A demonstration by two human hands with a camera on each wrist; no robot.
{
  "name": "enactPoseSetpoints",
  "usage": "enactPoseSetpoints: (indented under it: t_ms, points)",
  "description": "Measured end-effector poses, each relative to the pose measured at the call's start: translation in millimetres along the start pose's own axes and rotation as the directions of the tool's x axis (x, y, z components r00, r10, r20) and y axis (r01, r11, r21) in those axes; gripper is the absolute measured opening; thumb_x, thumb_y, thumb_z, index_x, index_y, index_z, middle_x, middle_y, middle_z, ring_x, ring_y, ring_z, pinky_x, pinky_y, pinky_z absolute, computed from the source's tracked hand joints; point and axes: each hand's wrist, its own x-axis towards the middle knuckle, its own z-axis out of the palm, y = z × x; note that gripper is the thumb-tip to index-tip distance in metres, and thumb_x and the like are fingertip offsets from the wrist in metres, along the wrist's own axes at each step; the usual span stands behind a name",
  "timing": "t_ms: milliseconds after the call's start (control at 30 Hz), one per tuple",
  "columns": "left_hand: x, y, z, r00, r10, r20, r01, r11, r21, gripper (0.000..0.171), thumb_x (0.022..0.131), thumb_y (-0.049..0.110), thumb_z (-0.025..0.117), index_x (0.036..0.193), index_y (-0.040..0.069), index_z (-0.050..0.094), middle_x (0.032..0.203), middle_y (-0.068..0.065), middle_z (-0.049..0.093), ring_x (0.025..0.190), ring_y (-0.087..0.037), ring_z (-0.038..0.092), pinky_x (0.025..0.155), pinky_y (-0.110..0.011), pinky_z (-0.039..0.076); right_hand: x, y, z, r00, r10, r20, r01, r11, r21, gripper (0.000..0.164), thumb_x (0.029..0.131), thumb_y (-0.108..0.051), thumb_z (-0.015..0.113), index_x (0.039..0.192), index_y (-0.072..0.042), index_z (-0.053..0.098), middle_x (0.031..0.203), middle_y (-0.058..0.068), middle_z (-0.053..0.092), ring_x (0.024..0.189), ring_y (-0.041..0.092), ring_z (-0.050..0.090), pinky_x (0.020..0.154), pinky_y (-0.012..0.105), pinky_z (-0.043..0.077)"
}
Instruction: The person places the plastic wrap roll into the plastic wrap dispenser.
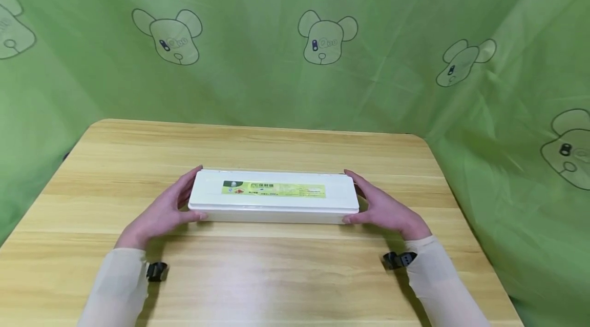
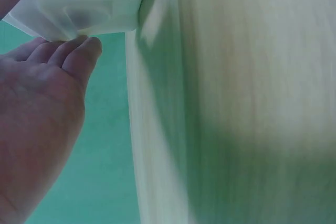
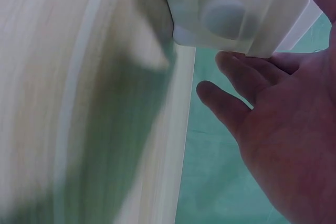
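A long white cling film box (image 1: 274, 204) with a yellow-green label (image 1: 272, 189) on its lid lies crosswise on the wooden table. Its lid is down. My left hand (image 1: 162, 214) grips the left end, thumb at the front face and fingers round the back. At the opposite end my right hand (image 1: 386, 208) holds the box the same way. In the right wrist view, a round shape shows through the pale end wall (image 3: 223, 17); the index or little fingertip nearest the table stands apart from the box. The left wrist view shows several fingertips against the box's back side.
The wood-grain table (image 1: 276, 276) has rounded far corners. Green curtains (image 1: 258, 86) printed with mouse-like heads hang behind it and along both sides. A black strap device sits at each wrist, the left one (image 1: 157, 271) and the right one (image 1: 399, 260).
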Motion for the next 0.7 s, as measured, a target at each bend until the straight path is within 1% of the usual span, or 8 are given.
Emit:
enactPoseSetpoints:
  t_ms: [133,333,467,600,700]
  points:
    - [0.0,-0.7,0.0,1.000,-0.005,0.004,0.005,1.000,0.003,0.109,0.078,0.016,0.083,0.159,0.016,0.009,0.160,-0.018,0.018,0.142,-0.036,0.026,0.114,-0.042,0.026,-0.4,-0.1,0.8,1.000,0.008,-0.006,-0.009,1.000,-0.011,0.118,0.073,-0.042,0.086,0.159,-0.015,0.010,0.158,0.012,0.026,0.144,0.028,0.022,0.117,0.051,0.017]
    - [-0.1,-1.0,0.5,1.000,-0.007,-0.002,0.007,1.000,-0.012,0.110,0.078,0.015,0.083,0.159,0.018,0.009,0.160,-0.018,0.017,0.143,-0.036,0.024,0.115,-0.044,0.024,-0.8,-0.9,1.6,1.000,0.014,-0.002,-0.014,1.000,0.009,0.119,0.073,-0.041,0.086,0.159,-0.014,0.008,0.160,0.011,0.021,0.145,0.028,0.019,0.118,0.051,0.016]
    - [-0.1,-2.2,0.3,1.000,0.000,-0.011,0.000,1.000,0.006,0.110,0.078,0.016,0.084,0.159,0.017,0.010,0.161,-0.016,0.016,0.143,-0.035,0.023,0.115,-0.045,0.023,-1.7,-0.8,1.6,1.000,0.002,0.002,-0.002,1.000,0.027,0.120,0.074,-0.040,0.087,0.159,-0.015,0.006,0.161,0.010,0.019,0.146,0.027,0.017,0.118,0.051,0.016]
    - [-2.7,-1.9,-0.8,1.000,-0.004,-0.029,0.005,0.999,0.037,0.108,0.080,0.023,0.084,0.159,0.016,0.011,0.161,-0.015,0.016,0.144,-0.036,0.022,0.116,-0.048,0.022,-2.7,0.2,1.0,1.000,-0.015,0.000,0.015,0.999,0.048,0.120,0.075,-0.039,0.086,0.159,-0.020,0.003,0.162,0.006,0.017,0.146,0.026,0.018,0.118,0.050,0.016]
    - [-5.9,0.1,-2.3,0.999,-0.012,-0.045,0.014,0.999,0.052,0.098,0.086,0.027,0.078,0.159,0.016,0.013,0.161,-0.015,0.017,0.143,-0.037,0.022,0.115,-0.050,0.023,-3.6,2.2,-0.5,0.999,-0.033,-0.003,0.033,0.997,0.066,0.117,0.078,-0.035,0.084,0.159,-0.025,0.001,0.162,0.007,0.015,0.145,0.030,0.018,0.117,0.052,0.017]
